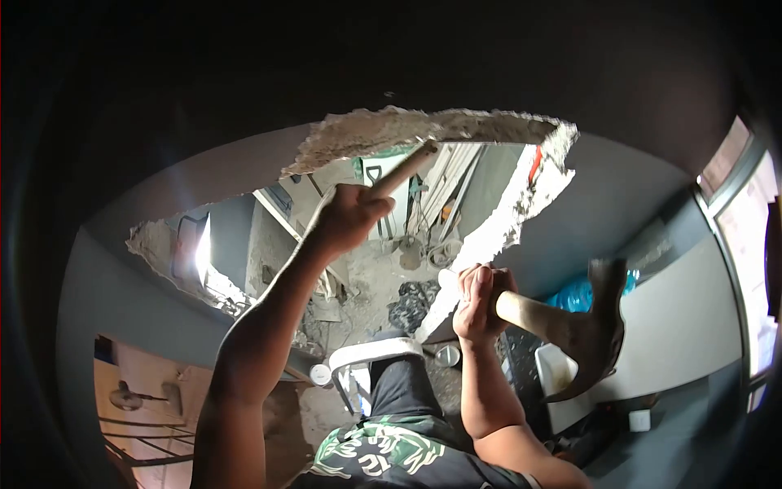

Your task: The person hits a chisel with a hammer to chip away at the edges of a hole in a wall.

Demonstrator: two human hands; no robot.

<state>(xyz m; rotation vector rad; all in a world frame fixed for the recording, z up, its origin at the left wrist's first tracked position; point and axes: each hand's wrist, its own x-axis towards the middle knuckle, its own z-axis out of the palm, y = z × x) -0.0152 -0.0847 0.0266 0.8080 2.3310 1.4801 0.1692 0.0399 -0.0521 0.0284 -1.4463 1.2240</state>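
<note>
Wooden-handled hammer (586,326) in right hand (481,303), rod (405,169) in left hand (346,218)

Below you, the dusty grey concrete floor (371,281) carries a white plastic step stool (375,352) near you, a small round white object (320,374) at its left, and a dark crumpled heap (414,303) farther off.

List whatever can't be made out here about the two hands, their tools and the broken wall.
All in the head view:
- pale rod: its lower end is hidden inside the left hand, and its tip is too small to identify.
- hammer, gripped by the right hand: the head is dark and blurred, so its striking face is unreadable.
- clutter beyond the hole: too small to tell apart.
- Above the broken wall edge: lost in darkness.
</note>
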